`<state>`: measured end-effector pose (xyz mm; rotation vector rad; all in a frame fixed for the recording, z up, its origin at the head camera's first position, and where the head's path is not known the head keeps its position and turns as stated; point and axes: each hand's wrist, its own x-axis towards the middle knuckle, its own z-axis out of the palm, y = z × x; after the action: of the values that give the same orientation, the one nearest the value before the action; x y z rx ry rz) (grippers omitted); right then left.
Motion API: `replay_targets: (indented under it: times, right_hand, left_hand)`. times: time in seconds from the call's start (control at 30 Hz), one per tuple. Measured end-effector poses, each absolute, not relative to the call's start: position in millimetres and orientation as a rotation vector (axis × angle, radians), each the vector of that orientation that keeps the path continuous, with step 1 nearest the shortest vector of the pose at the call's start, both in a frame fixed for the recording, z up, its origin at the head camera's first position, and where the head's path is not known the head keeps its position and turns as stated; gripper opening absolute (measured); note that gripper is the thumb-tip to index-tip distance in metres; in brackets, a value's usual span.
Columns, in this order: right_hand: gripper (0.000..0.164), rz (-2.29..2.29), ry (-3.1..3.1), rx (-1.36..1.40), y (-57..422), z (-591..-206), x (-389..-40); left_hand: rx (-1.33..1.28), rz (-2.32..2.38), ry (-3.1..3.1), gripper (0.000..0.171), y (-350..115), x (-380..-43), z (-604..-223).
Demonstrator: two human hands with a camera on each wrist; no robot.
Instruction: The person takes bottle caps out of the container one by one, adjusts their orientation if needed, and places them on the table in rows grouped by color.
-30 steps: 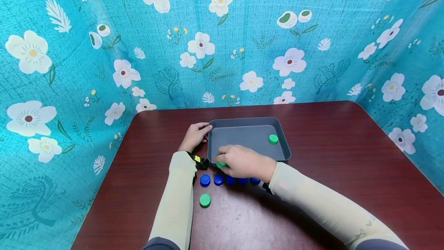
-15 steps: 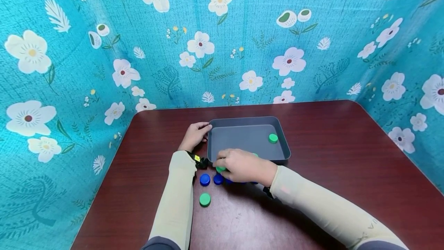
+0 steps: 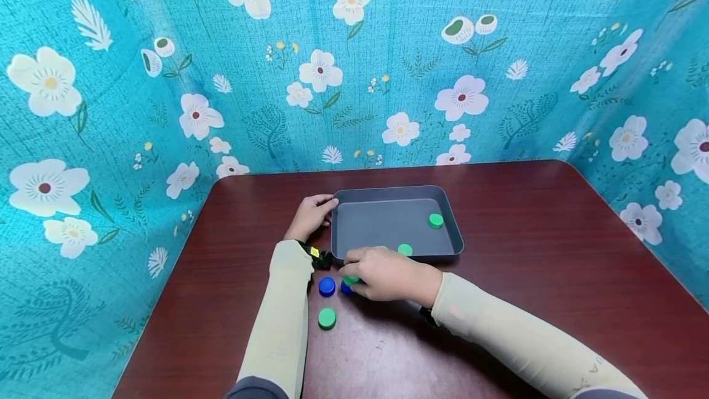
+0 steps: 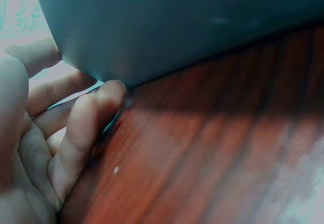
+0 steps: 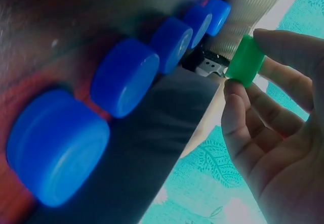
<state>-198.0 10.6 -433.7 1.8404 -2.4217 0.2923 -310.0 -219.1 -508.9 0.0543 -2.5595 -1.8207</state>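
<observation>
Cap (green) is pinched in right hand.

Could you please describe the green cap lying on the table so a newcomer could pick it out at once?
On the dark red table, beside the grey tray, runs a row of blue caps. In line with the leftmost blue cap but nearer the person lies the green cap, the only green one seen outside the tray and the right hand.
</observation>
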Motion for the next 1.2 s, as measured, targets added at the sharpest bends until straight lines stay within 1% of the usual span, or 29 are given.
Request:
replay_targets:
  times: [0.33,0.77,0.97,1.2]
  right_hand:
    - [0.025,0.272,-2.405,1.882,10.6,-439.4,-191.2]
    - [0.021,0.258,-2.325,1.953,9.3,-441.5,-180.5]
    - [0.022,0.231,-2.328,1.979,10.0,-444.4,-176.3]
    - [0.018,0.23,-2.344,1.998,10.4,-447.2,-173.2]
  left_hand:
    - [0.047,-1.83,-2.559,0.042,-219.5,-310.1,-508.8]
    - [0.061,-1.834,-2.562,0.039,-219.1,-310.9,-509.4]
    - [0.055,-1.822,-2.57,0.042,-218.7,-311.1,-508.5]
    - [0.067,-1.826,-2.568,0.042,-218.9,-311.3,-508.4]
